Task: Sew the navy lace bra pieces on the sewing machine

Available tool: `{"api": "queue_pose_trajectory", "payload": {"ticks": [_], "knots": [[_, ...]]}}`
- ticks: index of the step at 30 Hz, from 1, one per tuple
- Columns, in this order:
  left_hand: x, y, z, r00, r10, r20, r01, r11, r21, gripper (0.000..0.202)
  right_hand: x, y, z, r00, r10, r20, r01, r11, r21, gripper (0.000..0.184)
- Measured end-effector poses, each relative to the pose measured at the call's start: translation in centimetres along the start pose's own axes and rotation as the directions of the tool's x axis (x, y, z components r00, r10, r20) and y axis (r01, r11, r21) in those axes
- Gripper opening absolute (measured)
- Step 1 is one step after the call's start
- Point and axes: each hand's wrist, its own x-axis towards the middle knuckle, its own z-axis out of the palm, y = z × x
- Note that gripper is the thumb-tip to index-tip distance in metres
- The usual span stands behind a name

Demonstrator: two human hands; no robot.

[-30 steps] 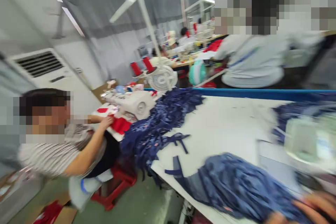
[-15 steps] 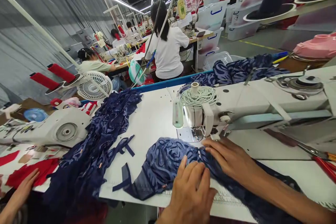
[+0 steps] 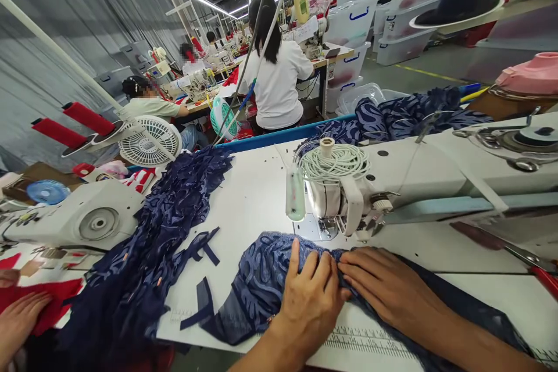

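We see our left hand at lower centre, palm down, fingers spread and unclenched on a navy-blue patterned fabric piece; our right hand stretches its fingers over the same piece, and we cannot tell whether its hidden thumb pinches. The piece lies on a white tabletop, just in front of a white sewing machine at centre right. We would do well to press lightly, smooth the folds and keep fingertips clear of the needle area. At upper right, translucent plastic boxes with blue handles show reddish contents, too blurred to name
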Motion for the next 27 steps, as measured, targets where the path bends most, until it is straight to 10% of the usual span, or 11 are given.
{"api": "queue_pose_trajectory", "payload": {"ticks": [13, 27], "knots": [[-1.0, 0.6, -1.9, 0.990, -0.032, -0.134, 0.019, 0.995, -0.099, 0.036, 2.6, 0.4, 0.1, 0.975, 0.215, 0.058, -0.218, 0.975, 0.051, 0.029], [-2.2, 1.5, -1.4, 0.999, 0.033, 0.001, -0.032, 0.995, -0.092, 0.059, 4.4, 0.8, 1.8, 0.881, 0.432, 0.194, -0.450, 0.891, 0.059, 0.024]]}}
